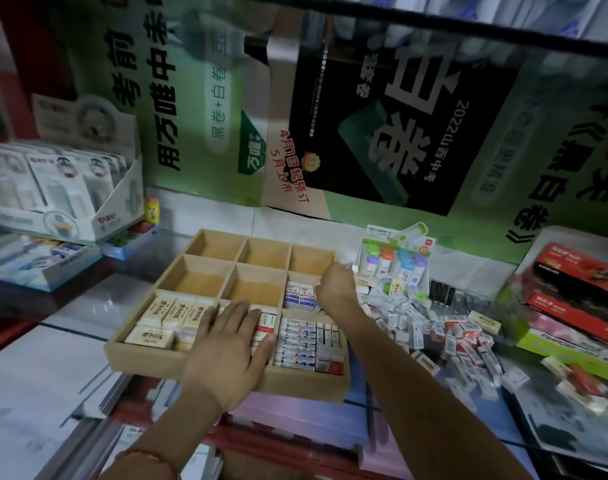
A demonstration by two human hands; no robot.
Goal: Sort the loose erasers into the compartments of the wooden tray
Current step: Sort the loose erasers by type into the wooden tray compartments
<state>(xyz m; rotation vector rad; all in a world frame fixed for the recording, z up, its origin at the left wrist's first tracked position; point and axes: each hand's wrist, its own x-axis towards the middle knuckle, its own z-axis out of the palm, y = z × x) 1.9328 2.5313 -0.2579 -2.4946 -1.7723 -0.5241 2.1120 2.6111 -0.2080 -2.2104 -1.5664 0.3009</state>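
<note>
While the wooden tray [141, 356] lies straight ahead of me, its nine square compartments facing up, my left hand [226, 355] lies flat across its near edge. My fingers [238, 317] are straight and spread, pressing on the red-and-white erasers [266, 322] in the near middle compartment and covering most of them. My right hand [335, 287] is at the tray's right wall, over the middle right compartment. Its fingers are curled under with the back of the hand toward me, so I cannot tell whether they pinch anything.

Beside that hand a few blue-and-white erasers [299, 294] stand in that compartment, partly hidden by my knuckles. The near right compartment is packed tight with more sleeved blocks [300, 344], and the near left holds cream erasers [167, 313] with dark printed characters. The other five compartments show bare, pale wood.

Just right of the tray the loose erasers [444, 330] lie in a jumbled heap of small paper-sleeved blocks, blurred and hard to count. Glossy red boxes [579, 271] sit further right, cut off by the frame.
</note>
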